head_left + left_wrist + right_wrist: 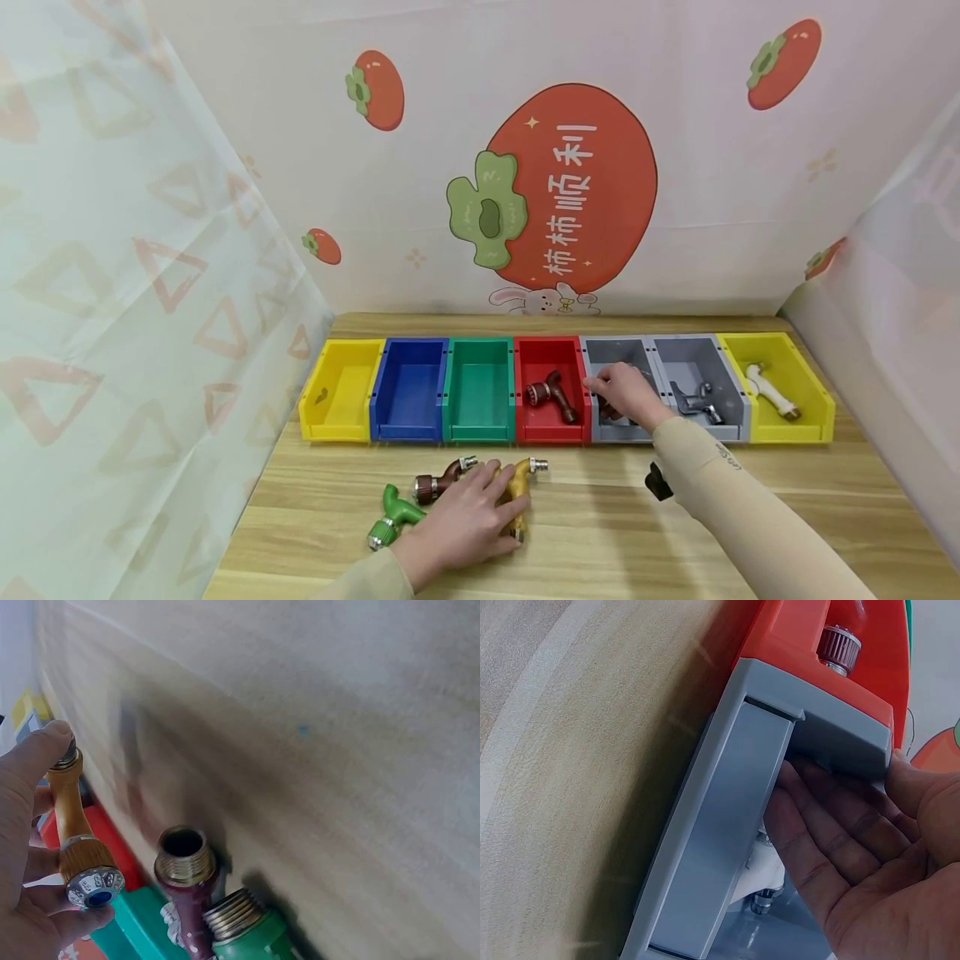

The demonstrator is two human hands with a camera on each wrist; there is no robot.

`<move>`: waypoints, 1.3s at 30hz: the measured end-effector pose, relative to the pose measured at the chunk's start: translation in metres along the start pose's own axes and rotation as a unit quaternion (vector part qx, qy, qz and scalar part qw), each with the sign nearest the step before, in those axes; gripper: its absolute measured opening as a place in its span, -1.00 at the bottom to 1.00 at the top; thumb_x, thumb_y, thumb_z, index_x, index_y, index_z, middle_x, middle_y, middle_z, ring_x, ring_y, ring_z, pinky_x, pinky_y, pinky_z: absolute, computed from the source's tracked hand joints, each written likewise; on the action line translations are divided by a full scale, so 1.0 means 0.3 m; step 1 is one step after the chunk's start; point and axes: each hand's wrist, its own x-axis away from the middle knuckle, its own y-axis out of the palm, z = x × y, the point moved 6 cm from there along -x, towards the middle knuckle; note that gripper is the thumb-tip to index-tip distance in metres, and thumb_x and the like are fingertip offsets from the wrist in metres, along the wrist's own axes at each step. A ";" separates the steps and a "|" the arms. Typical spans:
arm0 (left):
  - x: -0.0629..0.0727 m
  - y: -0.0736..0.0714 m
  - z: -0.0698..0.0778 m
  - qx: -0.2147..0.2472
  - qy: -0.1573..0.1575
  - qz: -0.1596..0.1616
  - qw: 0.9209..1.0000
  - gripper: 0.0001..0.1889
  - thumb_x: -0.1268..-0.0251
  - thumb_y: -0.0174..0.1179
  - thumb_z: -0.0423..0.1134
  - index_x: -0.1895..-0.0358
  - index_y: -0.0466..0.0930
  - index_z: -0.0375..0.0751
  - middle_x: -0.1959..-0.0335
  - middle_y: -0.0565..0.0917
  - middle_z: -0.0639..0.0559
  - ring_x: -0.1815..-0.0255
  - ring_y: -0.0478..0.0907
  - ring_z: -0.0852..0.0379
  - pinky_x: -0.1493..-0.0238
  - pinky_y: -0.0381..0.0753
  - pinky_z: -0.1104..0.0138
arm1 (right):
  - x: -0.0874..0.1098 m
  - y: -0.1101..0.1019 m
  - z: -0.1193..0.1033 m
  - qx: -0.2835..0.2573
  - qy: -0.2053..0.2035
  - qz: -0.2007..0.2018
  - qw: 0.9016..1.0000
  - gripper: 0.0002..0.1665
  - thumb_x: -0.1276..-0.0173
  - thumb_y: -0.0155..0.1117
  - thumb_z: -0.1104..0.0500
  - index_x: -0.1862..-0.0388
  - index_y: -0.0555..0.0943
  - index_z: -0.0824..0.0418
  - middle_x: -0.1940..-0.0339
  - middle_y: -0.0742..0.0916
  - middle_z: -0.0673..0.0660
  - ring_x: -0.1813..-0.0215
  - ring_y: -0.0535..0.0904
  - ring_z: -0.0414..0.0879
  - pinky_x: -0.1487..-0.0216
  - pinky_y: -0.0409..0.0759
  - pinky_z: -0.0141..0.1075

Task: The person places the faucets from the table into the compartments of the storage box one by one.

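A gold-yellow tap (519, 487) lies under my left hand (474, 512), which grips it with fingers and thumb in the left wrist view. Just left of that hand are a dark red-brown tap (435, 483) and a green tap (392, 515), both on the wooden table. My right hand (626, 390) reaches into the left grey bin (621, 433). Its thumb (906, 784) is at the wall beside the red bin (531, 433). The palm shows bare and its fingers (832, 847) extend loosely inside, their tips partly hidden. A white and chrome piece (761, 874) shows below them.
The bins form a row along the back: yellow (348, 392), blue (408, 392), green (480, 392), red, two grey, yellow. A brown tap (555, 398) lies in the red bin, a chrome tap (697, 402) in the right grey bin (686, 350), a white tap (768, 390) in the right yellow bin (813, 400).
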 end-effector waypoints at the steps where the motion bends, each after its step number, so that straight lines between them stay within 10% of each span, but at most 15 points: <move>1: -0.002 -0.007 -0.004 0.000 0.000 0.008 1.000 -0.43 -0.23 0.35 0.29 -0.23 0.69 0.10 -0.29 0.61 -0.24 -0.25 0.59 -0.23 -0.26 0.62 -0.01 | 0.000 0.000 -0.001 0.003 -0.003 -0.001 1.000 -0.62 -0.60 0.18 0.04 0.35 0.69 0.27 0.45 0.70 0.26 0.42 0.70 0.08 0.25 0.76 -0.05; 24: -0.060 -0.157 -0.192 -0.052 -0.027 0.139 0.989 -0.34 -0.01 0.54 0.24 -0.16 0.76 -0.03 -0.22 0.65 -0.29 -0.18 0.62 -0.23 -0.24 0.64 0.00 | -0.001 -0.004 0.001 0.001 0.006 -0.001 1.000 -0.59 -0.59 0.19 0.03 0.42 0.64 0.25 0.47 0.72 0.25 0.46 0.70 0.03 0.24 0.75 -0.07; 39: -0.102 -0.153 -0.324 -0.046 -0.079 0.137 0.986 -0.35 -0.01 0.57 0.16 -0.18 0.74 -0.05 -0.24 0.62 -0.34 -0.20 0.61 -0.29 -0.18 0.67 -0.04 | 0.001 -0.003 -0.002 -0.007 0.004 0.003 1.000 -0.60 -0.59 0.19 0.05 0.42 0.65 0.26 0.46 0.73 0.25 0.47 0.70 0.01 0.29 0.76 -0.10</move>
